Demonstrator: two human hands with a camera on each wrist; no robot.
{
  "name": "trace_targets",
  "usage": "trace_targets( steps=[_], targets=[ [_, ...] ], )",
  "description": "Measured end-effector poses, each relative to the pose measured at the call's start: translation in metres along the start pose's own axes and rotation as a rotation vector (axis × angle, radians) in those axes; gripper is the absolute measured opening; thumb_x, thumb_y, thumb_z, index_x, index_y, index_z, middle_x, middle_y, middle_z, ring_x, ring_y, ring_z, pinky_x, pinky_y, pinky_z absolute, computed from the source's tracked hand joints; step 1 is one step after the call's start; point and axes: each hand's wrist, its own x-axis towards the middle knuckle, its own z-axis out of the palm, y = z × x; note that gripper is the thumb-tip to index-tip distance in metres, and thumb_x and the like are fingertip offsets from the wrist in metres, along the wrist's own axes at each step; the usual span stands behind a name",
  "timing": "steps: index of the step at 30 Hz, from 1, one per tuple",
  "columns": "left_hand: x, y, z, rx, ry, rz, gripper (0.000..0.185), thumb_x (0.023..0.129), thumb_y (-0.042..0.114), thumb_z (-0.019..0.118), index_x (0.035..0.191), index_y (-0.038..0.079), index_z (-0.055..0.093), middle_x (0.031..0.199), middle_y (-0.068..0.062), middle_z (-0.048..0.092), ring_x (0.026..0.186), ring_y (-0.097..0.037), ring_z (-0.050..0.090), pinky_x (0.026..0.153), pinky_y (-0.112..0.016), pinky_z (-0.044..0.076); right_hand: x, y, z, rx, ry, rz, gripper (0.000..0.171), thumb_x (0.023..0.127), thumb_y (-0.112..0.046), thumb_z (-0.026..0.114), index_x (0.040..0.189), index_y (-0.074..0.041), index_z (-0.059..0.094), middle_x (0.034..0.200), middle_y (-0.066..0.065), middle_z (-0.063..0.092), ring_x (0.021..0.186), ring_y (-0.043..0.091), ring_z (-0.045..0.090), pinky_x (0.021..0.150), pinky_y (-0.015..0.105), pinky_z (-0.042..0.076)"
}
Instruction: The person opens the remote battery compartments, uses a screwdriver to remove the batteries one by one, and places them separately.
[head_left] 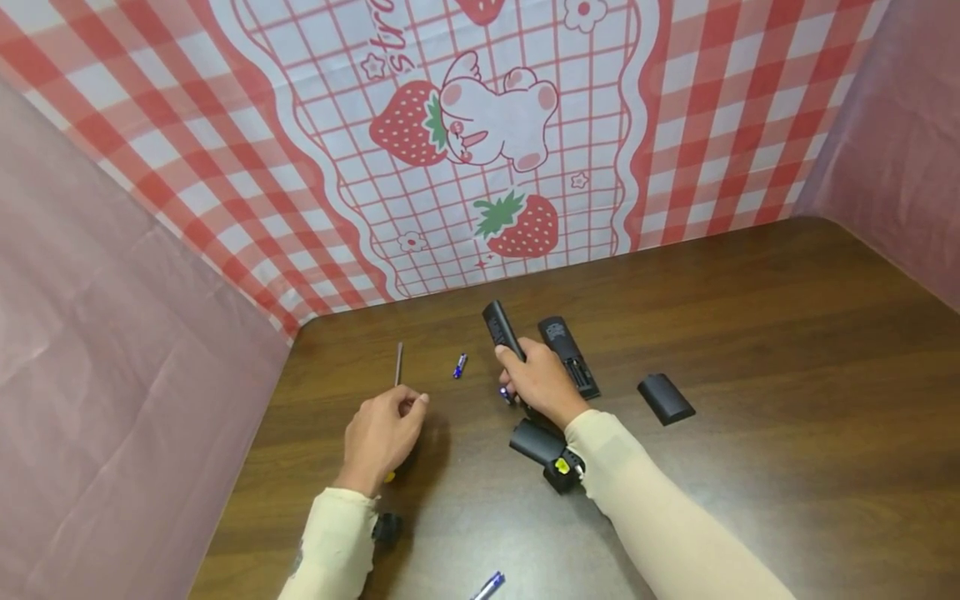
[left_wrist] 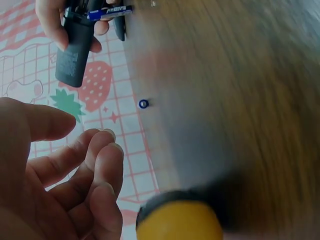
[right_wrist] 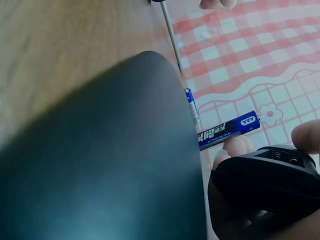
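Right hand (head_left: 542,383) near the bench's (head_left: 750,333) back edge, fingers gripping a black remote (head_left: 501,328) and a blue battery (right_wrist: 229,131), left hand (head_left: 382,433) loosely curled, empty, beside a screwdriver (head_left: 398,363)

Blk remote (head_left: 501,329) tilted up; AAA batt (right_wrist: 229,130) alongside.

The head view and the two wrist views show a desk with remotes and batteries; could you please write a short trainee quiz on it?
1. True or false: the right hand holds a black remote together with a blue battery.
2. Which lies nearer the left hand: A, the thin metal rod; B, the loose black cover?
3. What size is printed on the held battery?

Key: 1 true; 2 A; 3 AAA.
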Motion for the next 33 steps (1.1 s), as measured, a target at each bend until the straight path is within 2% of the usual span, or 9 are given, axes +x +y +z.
trace_targets(
  steps=[6,12,16,24,33],
  targets=[
    [0.001,0.006,0.007,0.005,0.004,0.011,0.019,0.095,0.041,0.063,0.086,0.028,0.072,0.075,0.013,0.063,0.071,-0.014,0.060,0.066,-0.042,0.047,0.001,0.001,0.001,0.001,-0.006,0.002,0.038,0.104,-0.035,0.052,0.105,0.002,0.061,0.080,0.010,0.067,0.062,0.019,0.063,0.057,0.035,0.054],
    [0.005,0.012,0.012,-0.011,-0.025,0.020,0.019,0.096,0.042,0.062,0.087,0.029,0.073,0.076,0.015,0.064,0.070,-0.013,0.060,0.066,-0.042,0.047,0.001,0.001,0.001,-0.007,-0.006,0.001,0.037,0.104,-0.035,0.052,0.104,0.001,0.061,0.080,0.009,0.067,0.062,0.018,0.063,0.058,0.035,0.055],
    [0.008,0.014,0.016,-0.018,-0.032,0.004,0.019,0.096,0.042,0.062,0.087,0.029,0.073,0.076,0.015,0.065,0.072,-0.013,0.061,0.067,-0.042,0.047,0.001,0.002,0.002,-0.008,-0.014,0.007,0.038,0.104,-0.035,0.052,0.105,0.001,0.061,0.081,0.009,0.067,0.062,0.018,0.063,0.059,0.036,0.055],
    [0.014,0.021,0.024,-0.061,-0.038,0.000,0.021,0.096,0.042,0.062,0.094,0.026,0.075,0.078,0.013,0.066,0.074,-0.013,0.061,0.071,-0.044,0.048,0.002,0.001,0.004,-0.036,-0.014,0.007,0.038,0.104,-0.037,0.052,0.106,-0.001,0.062,0.082,0.011,0.068,0.063,0.018,0.063,0.057,0.033,0.053],
    [0.018,0.029,0.030,-0.105,-0.031,-0.002,0.020,0.096,0.041,0.062,0.094,0.027,0.076,0.079,0.014,0.066,0.073,-0.011,0.061,0.070,-0.042,0.048,0.000,-0.001,0.003,-0.067,-0.011,-0.015,0.038,0.104,-0.039,0.052,0.104,-0.002,0.062,0.082,0.010,0.069,0.066,0.019,0.065,0.059,0.033,0.053]
  ],
)
